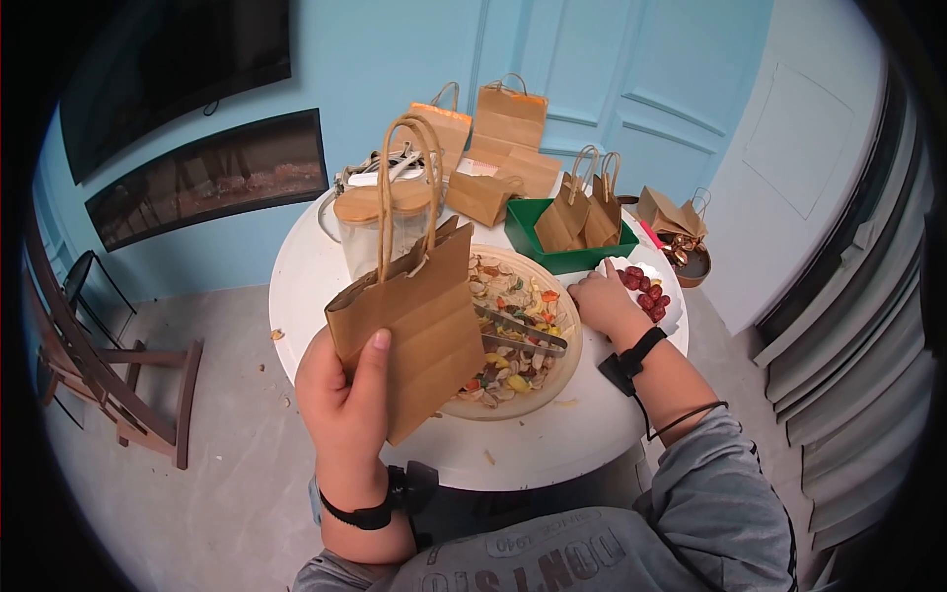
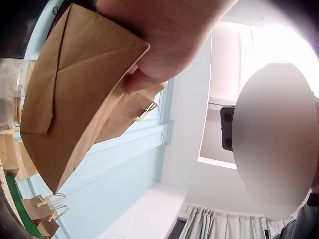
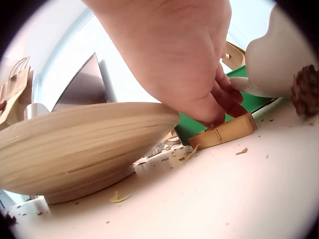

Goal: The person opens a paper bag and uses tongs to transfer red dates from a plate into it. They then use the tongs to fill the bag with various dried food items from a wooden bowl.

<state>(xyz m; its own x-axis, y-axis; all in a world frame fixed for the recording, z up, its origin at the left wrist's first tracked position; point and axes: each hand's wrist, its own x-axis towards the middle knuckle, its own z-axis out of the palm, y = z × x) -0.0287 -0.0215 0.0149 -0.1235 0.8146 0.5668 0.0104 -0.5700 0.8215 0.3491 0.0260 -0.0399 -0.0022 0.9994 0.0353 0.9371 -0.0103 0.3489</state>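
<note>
My left hand [image 1: 345, 395] grips a brown paper bag [image 1: 429, 335] by its side, thumb across the front panel. The bag is upright, its twisted handles [image 1: 385, 187] standing up; the left wrist view shows its folded bottom [image 2: 75, 99]. On the table, my right hand [image 1: 604, 301] reaches between a wide wooden bowl [image 1: 575, 345] and a white scalloped dish [image 1: 675, 316] of red dates [image 1: 646, 294]. Seen from the right wrist, its curled thumb and fingers pinch a small wooden block [image 3: 224, 133] with a thin band across it. Metal tongs [image 1: 523, 333] lie in the bowl over mixed dried pieces [image 1: 508, 375].
Behind the bowl, a green box [image 1: 572, 260] holds small paper bags [image 1: 562, 219]. A jar with a wooden lid [image 1: 360, 204] stands behind the held bag. Larger paper bags [image 1: 508, 120] line the back. A pine cone [image 3: 305, 92] lies by the dish; crumbs dot the table [image 1: 493, 464].
</note>
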